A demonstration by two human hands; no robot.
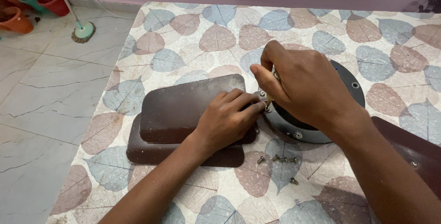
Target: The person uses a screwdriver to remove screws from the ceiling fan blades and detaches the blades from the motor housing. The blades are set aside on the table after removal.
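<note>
The right hand [305, 88] is curling its fingers [266, 79] tight around a small tool [269, 100], its long axis standing near upright, tip pointing down at the motor's [321, 134] rim. The left hand [227, 118] is pressing half-closed fingers on the top blade [179, 107], right beside that tip. Two brown blades are lying stacked, long axes running left to right. Loose screws [278, 159] are sitting near on the tabletop [193, 35], whose left edge is close; open room is lying behind.
</note>
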